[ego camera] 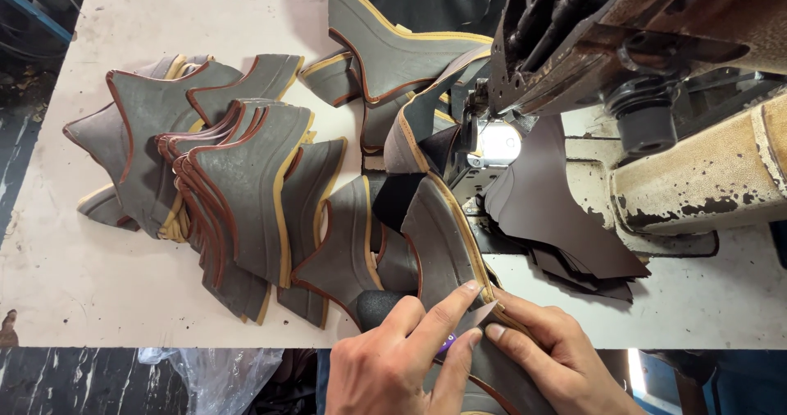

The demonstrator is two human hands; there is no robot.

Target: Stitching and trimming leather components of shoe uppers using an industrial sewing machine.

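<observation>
Head view. Nearest the camera, the left hand (393, 366) and the right hand (545, 357) meet at the near edge of the worktop (74, 292). Both press on a grey leather piece (438, 243) edged in tan; each grip is partly closed, fingertips pinching the piece's near corner, with a small pale tab (484, 312) between them. This piece runs from the hands toward the far sewing machine (623, 62), under its lit needle area (496, 144). At left lies a fanned stack of grey cut pieces (229, 177) with brown and yellow trim. Right of the needle rest dark brown pieces (549, 218). Clear plastic sheet (209, 374) hangs below the worktop's near edge.
</observation>
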